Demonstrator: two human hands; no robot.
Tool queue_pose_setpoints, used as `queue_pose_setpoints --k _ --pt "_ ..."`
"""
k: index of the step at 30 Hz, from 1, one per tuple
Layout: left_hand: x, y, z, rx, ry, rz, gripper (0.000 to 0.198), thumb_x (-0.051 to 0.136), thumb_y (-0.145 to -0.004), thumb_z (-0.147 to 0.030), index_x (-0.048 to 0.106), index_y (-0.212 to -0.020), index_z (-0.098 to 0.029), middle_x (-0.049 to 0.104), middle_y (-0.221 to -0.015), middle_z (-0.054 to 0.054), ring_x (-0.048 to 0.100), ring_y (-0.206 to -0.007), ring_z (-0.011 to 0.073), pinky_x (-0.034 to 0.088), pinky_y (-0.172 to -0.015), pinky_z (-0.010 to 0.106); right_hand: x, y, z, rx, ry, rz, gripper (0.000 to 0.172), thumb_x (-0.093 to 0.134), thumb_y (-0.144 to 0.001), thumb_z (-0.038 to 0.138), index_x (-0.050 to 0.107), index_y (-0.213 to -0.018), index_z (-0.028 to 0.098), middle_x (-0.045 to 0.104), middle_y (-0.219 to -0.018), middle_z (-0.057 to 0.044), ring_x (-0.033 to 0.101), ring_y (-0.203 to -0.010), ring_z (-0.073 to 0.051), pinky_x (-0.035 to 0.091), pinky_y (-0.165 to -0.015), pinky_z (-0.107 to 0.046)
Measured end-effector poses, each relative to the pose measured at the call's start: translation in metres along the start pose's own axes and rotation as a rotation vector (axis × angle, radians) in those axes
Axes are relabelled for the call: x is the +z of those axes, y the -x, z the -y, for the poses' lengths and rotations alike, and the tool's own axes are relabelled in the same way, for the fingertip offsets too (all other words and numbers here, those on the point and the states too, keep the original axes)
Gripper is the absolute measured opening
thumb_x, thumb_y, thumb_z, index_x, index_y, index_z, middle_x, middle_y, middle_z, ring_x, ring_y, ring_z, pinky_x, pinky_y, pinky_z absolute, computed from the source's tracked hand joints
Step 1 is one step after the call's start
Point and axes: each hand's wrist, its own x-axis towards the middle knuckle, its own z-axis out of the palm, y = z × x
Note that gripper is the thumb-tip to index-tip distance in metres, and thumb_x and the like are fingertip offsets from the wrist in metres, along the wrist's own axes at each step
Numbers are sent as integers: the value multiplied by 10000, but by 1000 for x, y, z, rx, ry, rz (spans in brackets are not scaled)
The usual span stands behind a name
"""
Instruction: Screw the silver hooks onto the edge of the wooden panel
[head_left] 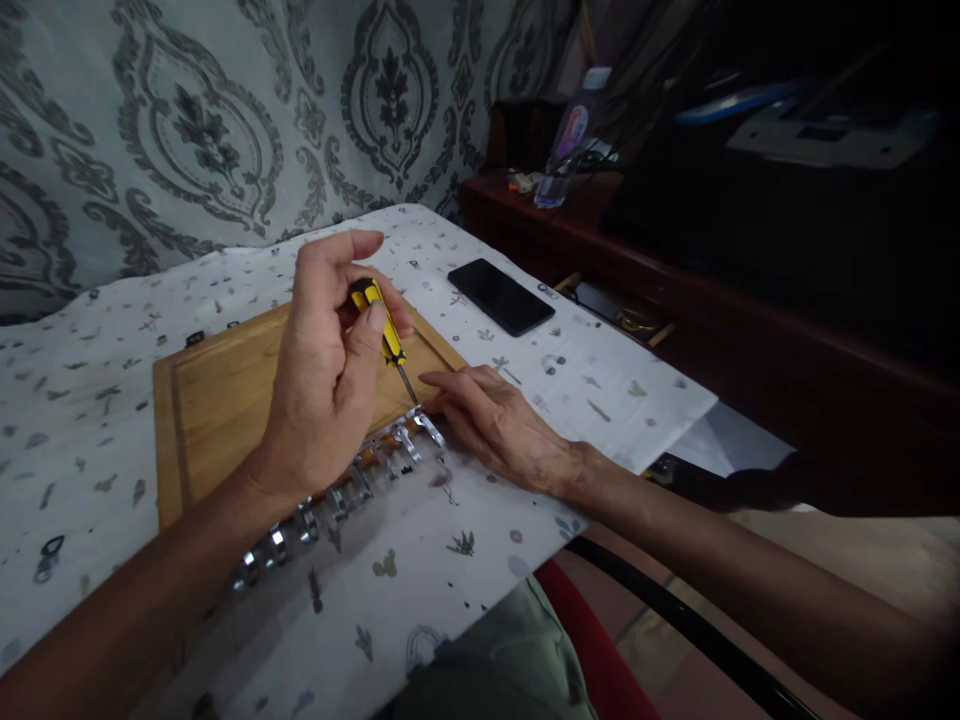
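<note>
My left hand (326, 375) is closed around the yellow and black handle of a small screwdriver (382, 325), held tilted with its tip down near the right end of a shiny metal strip of hooks (337, 500). That strip lies along the near edge of a wooden board (217, 395). My right hand (499, 420) rests flat beside the strip's right end, its fingers stretched out toward the screwdriver tip.
A patterned white cloth (480, 520) covers the table. A black phone (500, 296) lies flat at the back right. Beyond it stands a dark wooden cabinet (675, 290) with a bottle (574, 140). A patterned curtain (187, 120) hangs behind.
</note>
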Motion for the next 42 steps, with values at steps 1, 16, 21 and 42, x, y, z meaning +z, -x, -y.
queue_pose_setpoints --k 1,16,21,42 --pt "0 0 -1 -17 -8 2 221 541 -1017 -364 481 -1209 -271 680 -993 27 682 -933 191 555 -888 359 0 0 0 7 3 1 351 317 -1081 221 504 -1365 131 736 -1008 -123 671 -931 -234 563 -926 -447" --pt "3 3 -1 -12 -4 -1 215 557 -999 -341 492 -1186 -258 691 -994 43 690 -915 208 557 -886 398 0 0 0 4 2 -12 331 334 -1083 227 513 -1345 130 721 -971 -113 668 -897 -227 579 -895 -455" --pt "4 4 -1 9 43 -4 210 558 -996 -312 496 -1184 -244 684 -955 34 686 -891 194 558 -869 383 0 0 -1 16 4 -2 326 337 -1082 228 522 -1340 155 715 -973 -98 676 -926 -219 574 -920 -431" --pt "39 -18 3 -293 359 -99 280 494 -1018 -420 510 -809 -234 374 -669 -16 431 -597 132 415 -577 306 0 -1 -1 -36 17 -40 299 349 -1088 226 512 -1321 134 713 -946 -109 659 -876 -234 608 -825 -448"
